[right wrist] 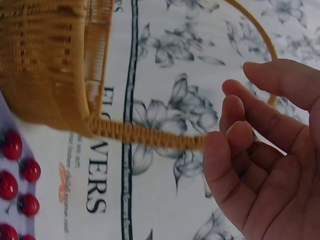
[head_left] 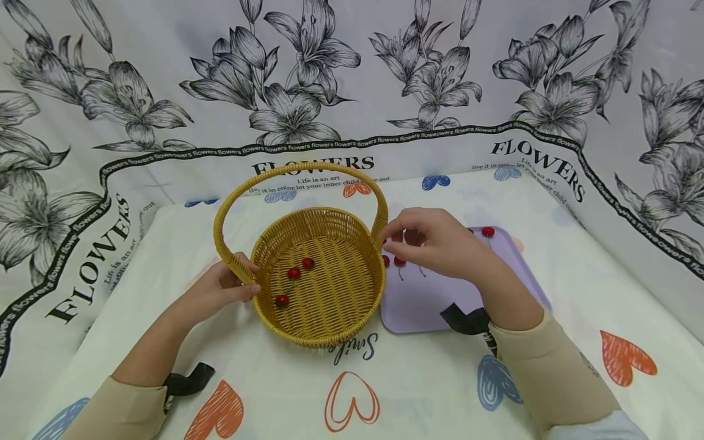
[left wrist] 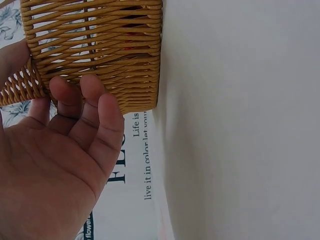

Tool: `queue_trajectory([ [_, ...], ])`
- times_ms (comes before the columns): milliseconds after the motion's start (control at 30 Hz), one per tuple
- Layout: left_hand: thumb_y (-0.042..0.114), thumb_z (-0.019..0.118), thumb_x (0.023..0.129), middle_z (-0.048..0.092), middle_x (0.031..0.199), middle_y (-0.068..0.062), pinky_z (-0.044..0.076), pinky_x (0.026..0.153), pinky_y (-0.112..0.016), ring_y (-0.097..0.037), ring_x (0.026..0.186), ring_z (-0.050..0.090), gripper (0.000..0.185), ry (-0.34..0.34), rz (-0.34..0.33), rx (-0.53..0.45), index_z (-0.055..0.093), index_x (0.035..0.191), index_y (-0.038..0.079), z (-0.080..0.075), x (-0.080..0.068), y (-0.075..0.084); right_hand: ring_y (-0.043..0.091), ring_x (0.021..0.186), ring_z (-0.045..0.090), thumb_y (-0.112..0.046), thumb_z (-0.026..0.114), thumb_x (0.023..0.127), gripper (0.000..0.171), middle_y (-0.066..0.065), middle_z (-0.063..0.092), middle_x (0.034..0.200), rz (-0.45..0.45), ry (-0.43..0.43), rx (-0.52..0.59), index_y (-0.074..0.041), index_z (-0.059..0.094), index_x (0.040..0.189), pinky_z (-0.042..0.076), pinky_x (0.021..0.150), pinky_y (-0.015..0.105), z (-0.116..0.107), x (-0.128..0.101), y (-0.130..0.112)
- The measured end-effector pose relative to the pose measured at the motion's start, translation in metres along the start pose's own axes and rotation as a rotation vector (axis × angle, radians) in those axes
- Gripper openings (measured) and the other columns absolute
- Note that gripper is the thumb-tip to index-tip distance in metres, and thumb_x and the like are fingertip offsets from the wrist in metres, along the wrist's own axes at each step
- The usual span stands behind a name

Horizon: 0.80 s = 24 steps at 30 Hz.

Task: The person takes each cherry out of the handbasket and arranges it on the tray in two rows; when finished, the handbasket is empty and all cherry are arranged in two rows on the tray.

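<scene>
A yellow wicker basket [head_left: 321, 330] with a tall hoop handle [head_left: 297, 168] stands mid-table; three red cherries [head_left: 294, 272] lie inside. My left hand [head_left: 244, 278] grips the left foot of the handle, and its fingers [left wrist: 90, 95] lie against the basket wall [left wrist: 100, 45]. My right hand [head_left: 398, 241] hovers over the lilac tray [head_left: 418, 305] beside the handle's right foot. In the right wrist view the right hand [right wrist: 260, 165] has loosely curled fingers and holds nothing. Several cherries [head_left: 399, 261] lie on the tray, one [head_left: 487, 231] at its far edge, and more cherries [right wrist: 11, 145] show in the right wrist view.
The table wears a white cloth printed with coloured hearts [head_left: 352, 400]. A floral "FLOWERS" backdrop [head_left: 308, 91] rises close behind and along both sides. The tray touches the basket's right side.
</scene>
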State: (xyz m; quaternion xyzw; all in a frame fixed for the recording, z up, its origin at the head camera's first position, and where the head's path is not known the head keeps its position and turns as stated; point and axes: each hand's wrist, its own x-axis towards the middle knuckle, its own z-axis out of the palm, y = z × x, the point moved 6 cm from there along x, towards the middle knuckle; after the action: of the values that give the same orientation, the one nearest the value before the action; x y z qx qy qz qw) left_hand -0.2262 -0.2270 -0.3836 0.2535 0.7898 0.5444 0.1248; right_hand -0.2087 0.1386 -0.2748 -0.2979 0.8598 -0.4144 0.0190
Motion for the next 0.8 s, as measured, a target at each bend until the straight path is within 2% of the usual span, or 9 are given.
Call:
queue_trajectory([
  [300, 0.000, 0.068, 0.096, 0.064, 0.099, -0.015, 0.056, 0.064, -0.034, -0.019, 0.073, 0.063, 0.028, 0.011, -0.003, 0.013, 0.052, 0.116, -0.010, -0.001, -0.002, -0.002, 0.016, 0.079, 0.057, -0.024, 0.072, 0.098, 0.015, -0.004, 0.064, 0.089, -0.005, -0.084, -0.077, -0.016, 0.076, 0.111, 0.051, 0.068, 0.031, 0.045, 0.044, -0.020],
  [600, -0.001, 0.068, 0.096, 0.066, 0.098, -0.013, 0.056, 0.065, -0.033, -0.019, 0.073, 0.063, 0.026, -0.001, -0.006, 0.018, 0.052, 0.116, -0.009, -0.001, 0.000, -0.003, 0.018, 0.081, 0.059, -0.026, 0.069, 0.100, 0.015, -0.004, 0.068, 0.089, 0.036, -0.149, -0.102, -0.017, 0.076, 0.110, 0.050, 0.070, 0.029, 0.066, 0.088, -0.038],
  [800, 0.001, 0.068, 0.097, 0.066, 0.097, -0.011, 0.056, 0.065, -0.034, -0.019, 0.073, 0.063, 0.025, 0.005, -0.016, 0.036, 0.053, 0.116, -0.008, -0.002, -0.001, -0.003, 0.011, 0.090, 0.060, -0.031, 0.069, 0.100, 0.016, -0.006, 0.067, 0.100, 0.154, -0.217, -0.134, -0.019, 0.075, 0.108, 0.050, 0.078, 0.028, 0.090, 0.122, -0.027],
])
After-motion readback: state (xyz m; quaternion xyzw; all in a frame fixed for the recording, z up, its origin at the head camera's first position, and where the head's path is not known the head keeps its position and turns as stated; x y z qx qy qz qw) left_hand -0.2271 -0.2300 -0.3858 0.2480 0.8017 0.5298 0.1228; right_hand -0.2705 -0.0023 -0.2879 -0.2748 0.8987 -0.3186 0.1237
